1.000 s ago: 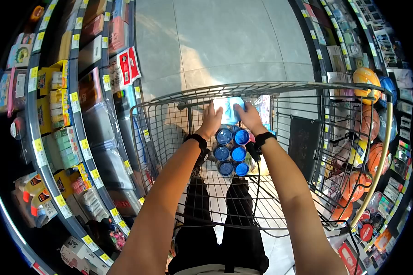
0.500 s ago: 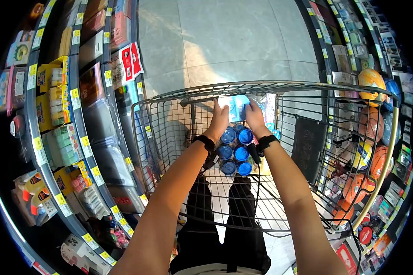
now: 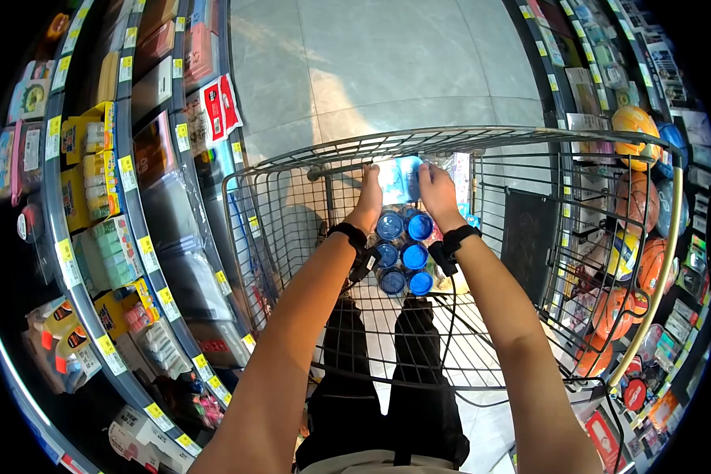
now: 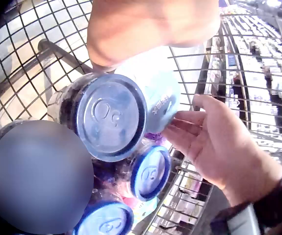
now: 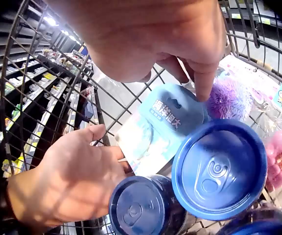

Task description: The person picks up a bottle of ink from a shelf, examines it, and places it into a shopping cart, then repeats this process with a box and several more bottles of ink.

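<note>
A flat blue-and-white package (image 3: pixel 403 178) with a hang hole and white lettering leans behind the jars in the shopping cart. My left hand (image 3: pixel 366 199) is at its left edge, with extended fingers reaching behind the card and the thumb raised away in the right wrist view. At the opposite edge is my right hand (image 3: pixel 438 196); its fingertips touch the card in the left wrist view, thumb apart. Clear jars with blue pull-tab lids (image 3: pixel 389 225) stand in two rows just nearer to me. A purple fuzzy ball (image 5: pixel 230 98) lies beside the package.
Wire walls of the cart (image 3: pixel 292 225) surround both hands. Inside at the right are a pink plush-like item (image 5: pixel 281 164) and other packs. Stocked shelves (image 3: pixel 126 229) line the left; balls (image 3: pixel 638 201) sit on the right. A cable (image 3: pixel 450 328) hangs below my right wrist.
Earlier my thumbs lay over the package's face; now both hands have drawn apart to its side edges. The jars keep their places in the cart.
</note>
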A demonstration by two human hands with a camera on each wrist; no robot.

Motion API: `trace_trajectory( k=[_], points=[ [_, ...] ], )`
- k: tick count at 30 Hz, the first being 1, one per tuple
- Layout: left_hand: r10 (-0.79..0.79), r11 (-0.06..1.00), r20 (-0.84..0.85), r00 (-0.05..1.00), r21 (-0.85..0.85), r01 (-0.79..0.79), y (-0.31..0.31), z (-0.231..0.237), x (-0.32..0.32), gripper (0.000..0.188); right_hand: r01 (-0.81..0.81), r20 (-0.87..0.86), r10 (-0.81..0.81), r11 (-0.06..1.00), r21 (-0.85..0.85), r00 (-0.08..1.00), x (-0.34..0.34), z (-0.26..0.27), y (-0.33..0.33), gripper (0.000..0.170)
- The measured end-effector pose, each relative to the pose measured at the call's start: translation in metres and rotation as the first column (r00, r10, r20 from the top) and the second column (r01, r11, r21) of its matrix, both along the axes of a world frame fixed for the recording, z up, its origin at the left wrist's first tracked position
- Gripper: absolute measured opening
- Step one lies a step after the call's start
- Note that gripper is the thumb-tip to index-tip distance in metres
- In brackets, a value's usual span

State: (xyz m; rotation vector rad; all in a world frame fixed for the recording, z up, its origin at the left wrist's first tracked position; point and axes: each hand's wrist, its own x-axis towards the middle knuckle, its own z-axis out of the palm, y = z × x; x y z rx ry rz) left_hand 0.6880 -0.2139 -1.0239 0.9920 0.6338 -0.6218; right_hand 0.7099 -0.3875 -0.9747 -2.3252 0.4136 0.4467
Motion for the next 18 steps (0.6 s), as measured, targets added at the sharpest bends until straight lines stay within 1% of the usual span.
trace_trajectory(
  k=[2,4,5,6,7,9,10,11,12,13,14,15,16,17,18],
  points=[
    [0.052,0.995,-0.036,0.998,0.086,-0.049,-0.001,-0.003,0.0,0.082,-0.04,-0.001,0.04,0.999,-0.025,0.999,0.002,-0.001,0.0,0.058],
    [0.041,0.997,-0.011,0.999,-0.059,-0.041,0.006,-0.014,0.005,0.081,-0.071,0.013,0.071,0.997,-0.024,0.997,0.002,-0.002,0.001,0.059],
    [0.051,0.993,-0.015,0.999,-0.108,-0.053,0.008,-0.015,0.008,0.073,-0.082,0.02,0.083,0.996,-0.028,0.996,0.0,-0.002,-0.001,0.059],
    [0.061,0.986,-0.021,0.998,-0.157,-0.064,0.01,-0.009,0.012,0.073,-0.075,0.092,0.081,0.995,-0.065,0.992,-0.002,-0.012,-0.003,0.055],
    [0.007,0.984,-0.02,1.0,-0.178,-0.011,0.013,0.009,0.013,0.075,-0.064,0.078,0.073,0.992,-0.108,0.994,-0.003,-0.011,-0.003,0.056],
    [-0.095,0.973,-0.009,0.995,-0.214,0.091,0.025,0.054,0.019,0.087,-0.048,0.057,0.06,0.981,-0.187,0.997,-0.003,-0.003,-0.002,0.057],
    [-0.077,0.991,-0.091,0.993,0.105,0.087,0.021,0.099,0.02,0.09,-0.031,0.072,0.044,0.985,-0.172,0.996,-0.004,0.001,-0.005,0.057],
    [-0.052,0.977,-0.116,0.992,0.202,0.075,0.029,0.079,0.015,0.091,-0.017,0.096,0.032,0.988,-0.153,0.995,-0.004,0.011,-0.011,0.058],
    [-0.029,0.967,-0.127,0.992,0.248,0.06,0.041,0.064,0.013,0.085,-0.006,0.129,0.023,0.992,-0.129,0.991,-0.001,0.022,-0.016,0.058],
    [-0.01,0.973,-0.113,0.993,0.227,0.036,0.053,0.049,0.002,0.08,0.021,0.253,-0.005,0.998,-0.059,0.967,-0.005,0.033,-0.02,0.058],
    [0.018,0.979,-0.095,0.995,0.204,0.002,0.065,0.045,-0.007,0.076,0.016,0.188,-0.016,1.0,-0.002,0.982,-0.006,0.072,-0.02,0.055],
    [0.051,0.979,-0.077,0.996,0.202,-0.035,0.077,0.049,-0.023,0.072,-0.051,0.15,0.031,0.989,0.136,0.988,-0.005,0.077,-0.031,0.052],
    [0.137,0.962,-0.054,0.989,0.244,-0.12,0.086,0.072,-0.034,0.051,-0.063,0.131,0.038,0.978,0.199,0.991,-0.008,0.095,-0.035,0.05],
    [0.023,0.921,0.153,0.988,0.381,-0.08,0.091,0.107,-0.047,0.037,-0.018,0.277,-0.036,0.982,0.19,0.96,-0.023,0.106,-0.033,0.052],
    [0.058,0.899,0.207,0.977,0.414,-0.141,0.118,0.143,-0.028,0.037,-0.042,0.272,-0.031,0.965,0.259,0.962,-0.031,0.14,-0.032,0.053]
  ],
)
